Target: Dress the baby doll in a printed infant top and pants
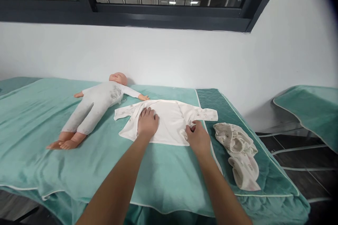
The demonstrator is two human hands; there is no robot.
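A white baby shirt (169, 123) lies spread out on the green-covered bed (105, 175), between a baby doll (101, 93) on the left and a bunched, printed baby garment (237, 151) on the right. It looks light and soft, thin enough to crease under a fingertip; I judge it neither fragile nor very slippery, but limp, so it likely slides or rumples if pulled from one point only. The best places to take hold seem to be the side edges or the shoulders, with a second hand steadying the body of the cloth.

The left hand (148, 123) rests palm down on the shirt's left part, its grip not clamped on anything, fingers laid on the fabric. The right hand (199, 139) has thumb and fingers together, its grip apparently clamped on a gathered bit of cloth at the shirt's right side.

The shirt's long axis runs across the view, from the left sleeve (123, 112) to the right sleeve (207, 114), both with small printed figures. The shoulder end points to the wall (185, 56), and the hem (166, 143) faces the person. The right sleeve reaches over the darker green cover (211, 98).
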